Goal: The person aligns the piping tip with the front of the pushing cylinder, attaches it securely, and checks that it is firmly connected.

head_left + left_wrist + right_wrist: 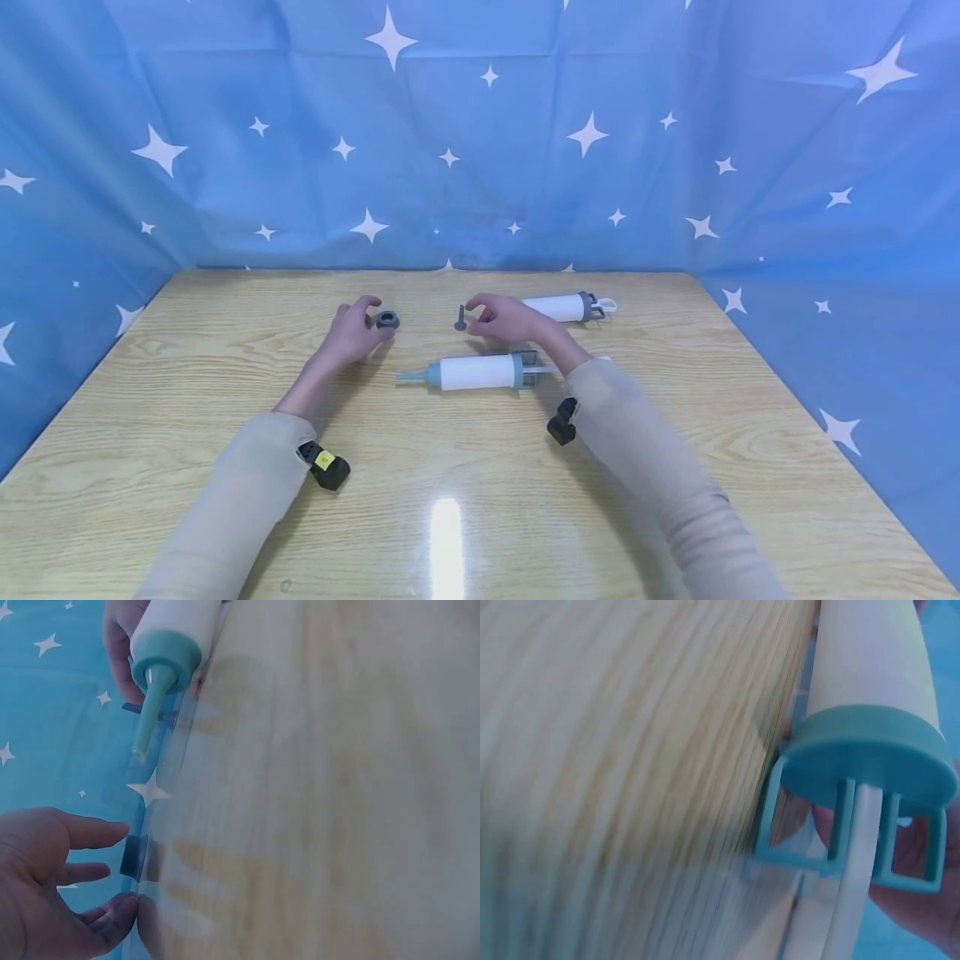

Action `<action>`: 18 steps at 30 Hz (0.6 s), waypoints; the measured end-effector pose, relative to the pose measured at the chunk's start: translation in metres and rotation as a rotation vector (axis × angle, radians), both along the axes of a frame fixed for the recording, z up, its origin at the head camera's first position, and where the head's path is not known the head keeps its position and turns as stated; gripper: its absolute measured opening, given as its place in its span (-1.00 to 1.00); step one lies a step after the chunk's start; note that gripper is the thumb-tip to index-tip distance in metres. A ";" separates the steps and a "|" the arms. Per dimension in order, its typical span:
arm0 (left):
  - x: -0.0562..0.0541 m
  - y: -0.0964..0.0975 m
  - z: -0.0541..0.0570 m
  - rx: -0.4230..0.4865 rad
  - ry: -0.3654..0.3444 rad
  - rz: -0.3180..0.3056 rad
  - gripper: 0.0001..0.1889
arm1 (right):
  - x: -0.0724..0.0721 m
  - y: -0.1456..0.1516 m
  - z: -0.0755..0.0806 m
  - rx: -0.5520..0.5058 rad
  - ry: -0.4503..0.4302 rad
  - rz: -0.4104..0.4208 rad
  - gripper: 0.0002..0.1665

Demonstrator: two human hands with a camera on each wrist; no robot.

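Observation:
My left hand [358,332] is beside a dark grey ring-shaped cap [387,320] on the table. In the left wrist view, forefinger and thumb stand apart on either side of the cap [133,856], with gaps showing. My right hand [504,320] is just right of a dark grey nozzle [461,318], which stands tip up on its wide base; thumb and forefinger are spread near it. A white tube with teal ends, like an icing syringe [477,372], lies nearer me; its teal handle end [870,750] fills much of the right wrist view.
Behind my right wrist lies a second white syringe [558,307] with a dark grey end and a white pull loop, its left part hidden by the hand. The wooden table [420,458] meets a blue star-patterned curtain [450,108] at its back and sides.

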State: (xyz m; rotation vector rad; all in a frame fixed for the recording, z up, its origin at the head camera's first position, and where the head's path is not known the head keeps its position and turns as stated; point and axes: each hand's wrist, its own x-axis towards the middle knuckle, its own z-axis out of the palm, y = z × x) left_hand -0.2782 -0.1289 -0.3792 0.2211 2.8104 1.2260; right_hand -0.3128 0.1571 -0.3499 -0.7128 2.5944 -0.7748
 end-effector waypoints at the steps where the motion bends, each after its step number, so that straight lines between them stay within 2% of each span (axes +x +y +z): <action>1: -0.002 0.000 0.000 -0.001 0.002 -0.003 -0.35 | -0.001 -0.001 -0.001 0.000 -0.005 0.002 -0.42; 7: -0.007 0.002 0.000 -0.021 0.025 -0.028 -0.40 | -0.008 -0.010 -0.002 -0.010 -0.054 0.034 -0.55; 13: -0.011 0.007 -0.001 -0.068 0.068 -0.045 -0.56 | -0.013 -0.016 -0.003 0.011 -0.035 0.032 -0.78; 18: -0.009 0.009 0.002 -0.106 0.066 -0.060 -0.63 | -0.014 -0.020 -0.005 0.030 -0.009 0.013 -0.88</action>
